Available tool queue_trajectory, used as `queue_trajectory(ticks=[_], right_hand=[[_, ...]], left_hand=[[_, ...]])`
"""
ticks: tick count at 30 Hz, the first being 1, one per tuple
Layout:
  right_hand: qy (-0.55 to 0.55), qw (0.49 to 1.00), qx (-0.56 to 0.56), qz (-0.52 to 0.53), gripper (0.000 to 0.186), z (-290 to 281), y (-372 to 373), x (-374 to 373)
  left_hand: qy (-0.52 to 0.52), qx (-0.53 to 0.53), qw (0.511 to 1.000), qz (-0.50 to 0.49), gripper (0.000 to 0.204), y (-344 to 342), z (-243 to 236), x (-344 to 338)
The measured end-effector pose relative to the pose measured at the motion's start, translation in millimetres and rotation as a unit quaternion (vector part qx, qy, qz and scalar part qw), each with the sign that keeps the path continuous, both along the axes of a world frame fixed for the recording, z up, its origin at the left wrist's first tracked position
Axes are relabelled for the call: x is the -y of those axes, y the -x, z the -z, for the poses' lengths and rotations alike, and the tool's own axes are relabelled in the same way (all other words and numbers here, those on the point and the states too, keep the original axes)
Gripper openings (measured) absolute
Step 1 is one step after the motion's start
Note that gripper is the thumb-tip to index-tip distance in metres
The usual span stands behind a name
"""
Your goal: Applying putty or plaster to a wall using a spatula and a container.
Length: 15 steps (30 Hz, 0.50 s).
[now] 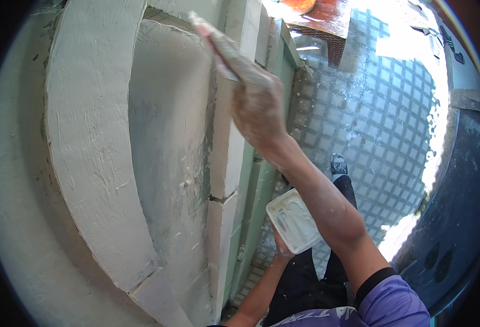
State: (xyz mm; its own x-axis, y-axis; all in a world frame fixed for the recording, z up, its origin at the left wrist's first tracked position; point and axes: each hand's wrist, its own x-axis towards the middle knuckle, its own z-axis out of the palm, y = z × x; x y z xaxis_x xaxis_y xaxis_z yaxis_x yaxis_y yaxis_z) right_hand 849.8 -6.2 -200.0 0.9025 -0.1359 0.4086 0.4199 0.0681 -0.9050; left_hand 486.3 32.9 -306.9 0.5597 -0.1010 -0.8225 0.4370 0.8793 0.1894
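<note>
Tub (279,231) in left hand (283,246), held low in front of the thighs, below the right forearm. Pale, rectangular, rounded corners, tilted a bit in view. White paste (301,219) inside, surface uneven, smeared up toward the rim. Left hand grips the tub from the near left corner; most fingers hidden under it.

Right hand (258,104) raised, closed round a tool (225,52). Motion blur on both, so tool type unclear: long, narrow, pointing up-left, pale at the tip. Tip sits over the top end of the recess; can't tell if it touches anything. White smears on hand and forearm.

Work area left: curved strip (90,136), off-white, rough finish, open joint near its lower end. Grey recess (166,114) to the right of it, patchy, white smears toward the right edge. Then a straight strip (228,158), also pale, with a ragged gap partway down. Green panelling (259,185) just beyond.

Right side: patterned floor (390,141), white specks, strong glare along the far edge. One shoe (338,163) visible under the dark trousers (300,280). Shirt (395,305) purple, dark cuff.
</note>
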Motion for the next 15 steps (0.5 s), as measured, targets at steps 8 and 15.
queue_trajectory(ticks=[8,15], right_hand=[[0.053,0.97,0.033,-0.233,0.076,-48.2,130.1,-7.8],[0.071,0.992,-0.077,0.073,0.057,-37.9,50.4,-12.5]], left_hand=[[-0.118,-0.015,0.974,0.192,0.078,68.4,50.2,-25.0],[0.013,0.066,0.998,-0.01,0.082,-14.2,-13.7,6.6]])
